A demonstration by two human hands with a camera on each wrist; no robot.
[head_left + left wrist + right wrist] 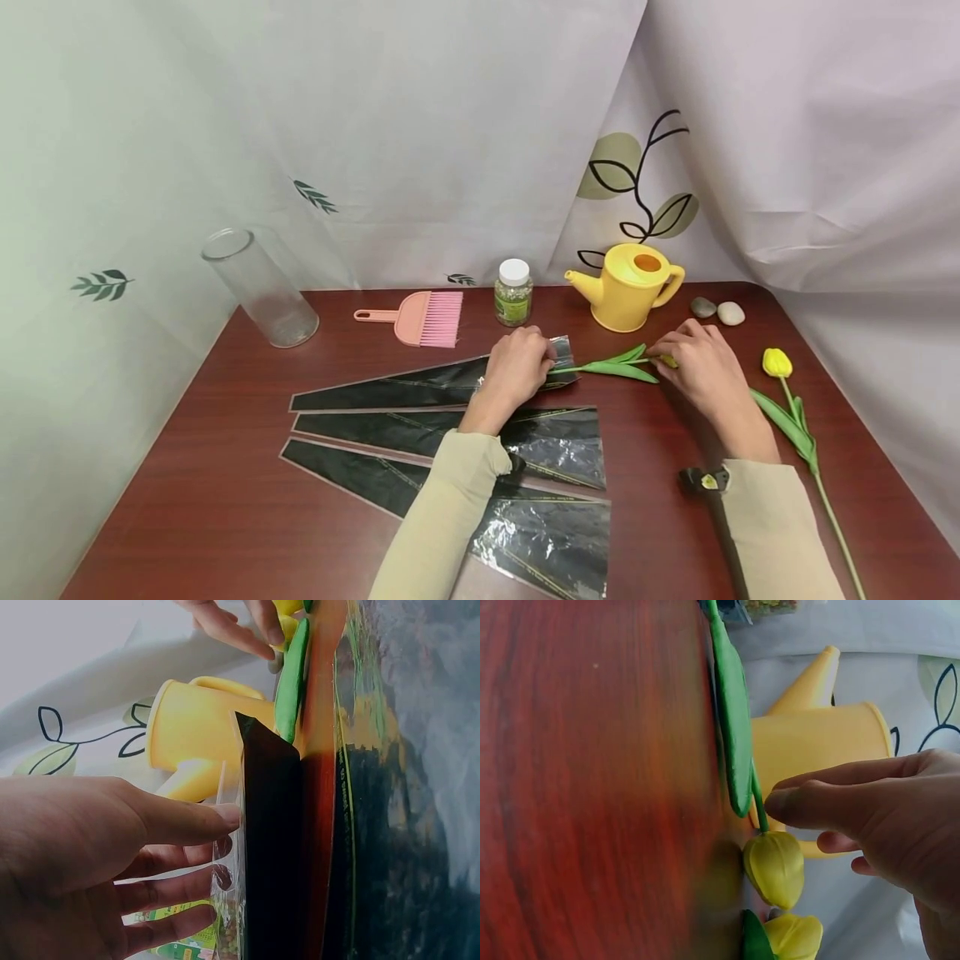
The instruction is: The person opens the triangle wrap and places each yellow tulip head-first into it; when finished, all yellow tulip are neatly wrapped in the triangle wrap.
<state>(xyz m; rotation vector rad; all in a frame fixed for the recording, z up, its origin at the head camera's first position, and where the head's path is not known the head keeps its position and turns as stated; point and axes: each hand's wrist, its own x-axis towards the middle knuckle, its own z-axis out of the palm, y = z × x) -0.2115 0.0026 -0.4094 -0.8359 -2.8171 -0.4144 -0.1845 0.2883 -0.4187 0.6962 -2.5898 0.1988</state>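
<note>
My left hand point(516, 367) pinches the wide end of the rearmost flower sleeve point(397, 387), a long tapered wrapper with a black side and a clear side. In the left wrist view the thumb and fingers lift the clear film point(231, 855), and the sleeve's mouth gapes. My right hand point(703, 367) holds a yellow tulip by its stem, thumb and fingertips just below the bloom point(774, 868). Its green leaves point(622, 370) lie between the hands, and the lower stem reaches the sleeve's mouth. The stem's far end is hidden by the left hand and sleeve.
Two more sleeves point(558, 442) lie in front, partly under the left forearm. Another yellow tulip point(777, 363) lies at the right. Along the back stand a glass vase point(277, 308), pink brush with dustpan point(412, 318), lidded jar point(513, 293), yellow watering can point(626, 292) and two stones point(730, 313).
</note>
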